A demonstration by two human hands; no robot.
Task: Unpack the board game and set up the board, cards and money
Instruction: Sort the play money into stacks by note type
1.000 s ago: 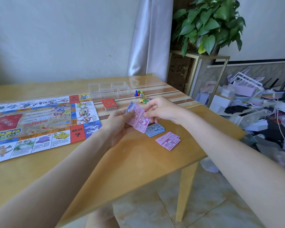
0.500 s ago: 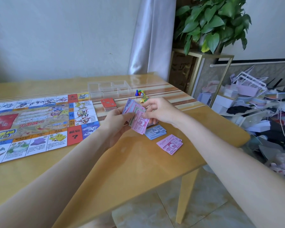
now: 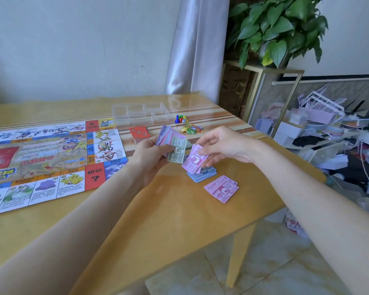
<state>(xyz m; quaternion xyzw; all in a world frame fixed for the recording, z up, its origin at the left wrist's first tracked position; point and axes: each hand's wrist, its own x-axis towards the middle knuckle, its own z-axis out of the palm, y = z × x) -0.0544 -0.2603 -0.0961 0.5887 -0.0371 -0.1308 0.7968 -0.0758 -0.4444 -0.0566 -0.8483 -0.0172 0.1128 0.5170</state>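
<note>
Two hands work over the wooden table (image 3: 179,220) in the head view. The left hand (image 3: 149,153) grips a fanned wad of play money (image 3: 172,141), thumb curled over it, with a green note printed "1000" on top. The right hand (image 3: 224,145) pinches a few pink notes (image 3: 193,159) between thumb and fingers, just above a blue money pile (image 3: 201,174) lying on the table. Near that, toward the table edge, lies a pink money pile (image 3: 222,188) marked "100". The game board (image 3: 51,160) lies open flat to the left, one red square bearing a "?" and one square reading "2000". A red card deck (image 3: 139,134) sits beside the board's corner, before a clear plastic tray (image 3: 141,113); pawns and dice (image 3: 180,119) and coloured tokens (image 3: 191,129) lie to its right. Half a second ago both hands held one pink-topped wad together; now the pink notes are drawn off to the right and the green note is uncovered.
</note>
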